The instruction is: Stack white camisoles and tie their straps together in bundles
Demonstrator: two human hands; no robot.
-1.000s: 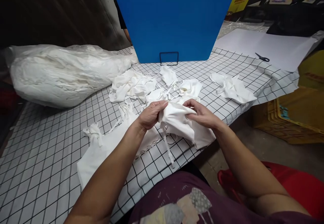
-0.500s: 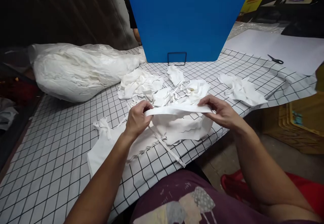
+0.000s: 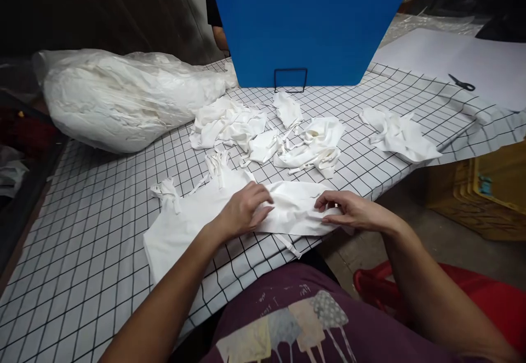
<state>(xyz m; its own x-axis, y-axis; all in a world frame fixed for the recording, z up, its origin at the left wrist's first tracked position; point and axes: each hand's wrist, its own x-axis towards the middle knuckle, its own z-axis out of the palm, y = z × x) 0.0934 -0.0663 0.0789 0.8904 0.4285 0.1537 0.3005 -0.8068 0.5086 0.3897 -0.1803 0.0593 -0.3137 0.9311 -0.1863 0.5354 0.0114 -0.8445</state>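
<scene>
A white cloth pouch (image 3: 293,207) with a drawstring lies flat on a stack of similar white pouches (image 3: 181,229) near the table's front edge. My left hand (image 3: 244,209) rests palm down on the pouch's left half, fingers spread. My right hand (image 3: 349,212) presses its right end, fingertips pinching the edge. Several crumpled white pouches (image 3: 267,133) lie loose just beyond, and one more crumpled pouch (image 3: 396,136) lies to the right.
The table has a black-grid white cover (image 3: 82,242). A large clear plastic bag of white cloth (image 3: 119,97) lies at the left. A blue board (image 3: 304,23) stands at the back on a wire stand. Scissors (image 3: 462,82) lie on white sheet far right. Yellow crates (image 3: 485,193) stand below.
The pouch was bunched between both hands, then stretched taut above the table; now it lies flat on the stack with both hands pressing it down.
</scene>
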